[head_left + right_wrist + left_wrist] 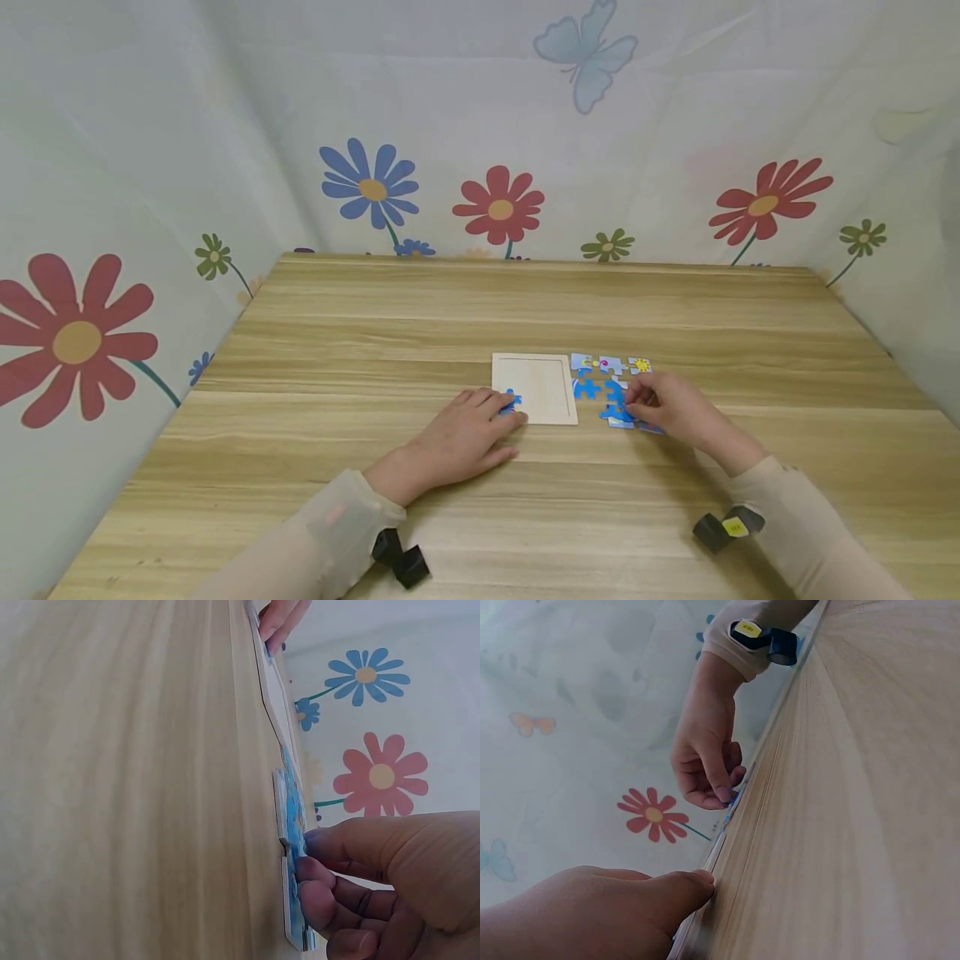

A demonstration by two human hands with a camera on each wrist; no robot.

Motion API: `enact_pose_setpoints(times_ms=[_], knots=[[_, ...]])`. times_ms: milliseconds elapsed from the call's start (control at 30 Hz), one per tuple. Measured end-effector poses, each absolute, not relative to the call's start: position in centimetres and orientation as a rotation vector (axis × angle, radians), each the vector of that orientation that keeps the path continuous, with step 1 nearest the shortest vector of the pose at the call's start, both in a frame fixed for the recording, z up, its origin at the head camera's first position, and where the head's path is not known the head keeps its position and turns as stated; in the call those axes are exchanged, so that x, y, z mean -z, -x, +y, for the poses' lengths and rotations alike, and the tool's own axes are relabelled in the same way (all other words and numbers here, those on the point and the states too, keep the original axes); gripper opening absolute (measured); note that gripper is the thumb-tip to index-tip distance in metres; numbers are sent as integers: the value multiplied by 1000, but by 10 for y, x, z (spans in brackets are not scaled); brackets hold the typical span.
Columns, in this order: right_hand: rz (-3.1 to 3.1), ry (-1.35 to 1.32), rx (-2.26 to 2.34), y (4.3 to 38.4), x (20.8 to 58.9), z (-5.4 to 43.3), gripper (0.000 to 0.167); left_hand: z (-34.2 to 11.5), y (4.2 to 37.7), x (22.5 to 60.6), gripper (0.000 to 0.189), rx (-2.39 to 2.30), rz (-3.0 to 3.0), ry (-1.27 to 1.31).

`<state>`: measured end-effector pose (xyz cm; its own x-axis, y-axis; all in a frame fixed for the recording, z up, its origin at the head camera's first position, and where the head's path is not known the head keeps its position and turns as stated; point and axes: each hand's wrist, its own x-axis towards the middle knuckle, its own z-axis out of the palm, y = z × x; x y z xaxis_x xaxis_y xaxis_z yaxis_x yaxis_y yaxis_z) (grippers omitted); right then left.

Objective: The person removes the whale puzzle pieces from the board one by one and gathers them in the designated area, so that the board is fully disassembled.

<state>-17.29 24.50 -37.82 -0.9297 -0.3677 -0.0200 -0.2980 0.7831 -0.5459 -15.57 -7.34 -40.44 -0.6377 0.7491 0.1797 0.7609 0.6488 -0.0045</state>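
Note:
A square wooden puzzle tray (536, 357) lies on the table with one blue jigsaw piece (513, 398) in its near left corner. My left hand (468, 433) rests there, fingers extended over the tray's edge and touching that piece. To the right of the tray lie several loose jigsaw pieces (588, 388), mostly blue, one with a yellow sun. Over them, my right hand (671, 408) pinches a blue piece between thumb and curled fingers; the fingers hide most of it. In the right wrist view, the fingertips (315, 900) of this hand are right against the blue pieces (295, 817).
The wooden table (420, 308) reaches back to a white curtain (450, 100) printed with flowers and a butterfly, which also hangs at both sides. Small black devices (401, 558) are strapped at both wrists over the pale sleeves.

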Motion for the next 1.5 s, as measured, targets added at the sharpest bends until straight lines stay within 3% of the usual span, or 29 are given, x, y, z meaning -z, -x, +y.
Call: enact_pose_setpoints(times_ms=[1500], knots=[[2879, 650, 866, 182, 363, 199, 6, -80, 165, 392, 39, 124, -2661, 1246]])
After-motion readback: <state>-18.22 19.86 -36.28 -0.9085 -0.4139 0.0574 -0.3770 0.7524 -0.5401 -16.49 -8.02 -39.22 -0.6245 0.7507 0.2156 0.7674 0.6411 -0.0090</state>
